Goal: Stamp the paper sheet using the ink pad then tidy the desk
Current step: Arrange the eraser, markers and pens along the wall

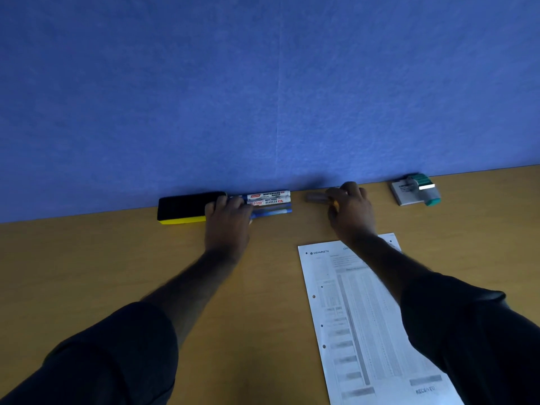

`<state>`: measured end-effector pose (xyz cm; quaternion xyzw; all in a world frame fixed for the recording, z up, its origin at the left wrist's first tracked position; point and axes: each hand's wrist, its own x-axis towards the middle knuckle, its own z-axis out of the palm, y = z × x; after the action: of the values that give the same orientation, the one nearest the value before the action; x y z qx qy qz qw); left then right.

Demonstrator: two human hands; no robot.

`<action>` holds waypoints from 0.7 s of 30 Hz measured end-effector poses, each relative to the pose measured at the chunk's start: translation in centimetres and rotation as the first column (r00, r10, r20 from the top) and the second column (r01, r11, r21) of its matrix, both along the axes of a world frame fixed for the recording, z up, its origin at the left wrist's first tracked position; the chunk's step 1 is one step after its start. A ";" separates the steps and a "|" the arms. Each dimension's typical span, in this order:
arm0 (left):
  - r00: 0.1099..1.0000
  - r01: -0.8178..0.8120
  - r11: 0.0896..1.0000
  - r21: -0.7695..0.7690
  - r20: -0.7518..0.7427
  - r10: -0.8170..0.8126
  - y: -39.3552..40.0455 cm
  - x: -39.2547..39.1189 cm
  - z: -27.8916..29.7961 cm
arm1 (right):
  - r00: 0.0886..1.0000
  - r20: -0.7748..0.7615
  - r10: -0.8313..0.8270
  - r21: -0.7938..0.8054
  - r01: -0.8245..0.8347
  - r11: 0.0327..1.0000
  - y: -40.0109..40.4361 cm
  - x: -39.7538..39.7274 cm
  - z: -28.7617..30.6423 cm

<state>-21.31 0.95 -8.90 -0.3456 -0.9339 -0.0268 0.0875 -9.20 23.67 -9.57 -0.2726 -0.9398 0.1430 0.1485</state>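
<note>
Head view of a brown wooden desk backed by a blue fabric partition. At 6 o'clock to 4 o'clock lies the white printed paper sheet with punched holes along its left edge and a "RECEIVED" stamp mark near its lower end. At 2 o'clock, against the partition, a green-handled stamp rests on a white rectangular ink pad. At 10 o'clock, a black and yellow whiteboard eraser lies beside a row of whiteboard markers. The left hand rests with fingers curled over the marker ends and touches the eraser. The right hand, at 12 o'clock, pinches a blurred grey pen-like object; what it is cannot be told.
</note>
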 end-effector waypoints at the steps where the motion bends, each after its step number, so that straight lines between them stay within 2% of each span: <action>1: 1.000 0.000 1.000 0.004 -0.007 0.000 -0.1 0.2 0.0 | 1.000 -0.016 0.019 0.007 -0.019 1.000 0.2 -0.2 0.0; 10: 1.000 0.004 1.000 -0.005 -0.018 -0.004 -0.5 0.2 -0.4 | 0.985 0.052 0.167 0.096 -0.172 0.980 0.4 -2.3 0.4; 21: 1.000 -0.022 1.000 -0.010 -0.020 0.022 0.0 0.1 -0.5 | 0.982 0.032 0.187 0.086 -0.189 0.978 -0.5 -3.1 0.5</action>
<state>-21.20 0.97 -9.38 -0.3360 -0.9369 -0.0178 0.0953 -12.34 23.22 -9.10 -0.1774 -0.9684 0.1113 0.1353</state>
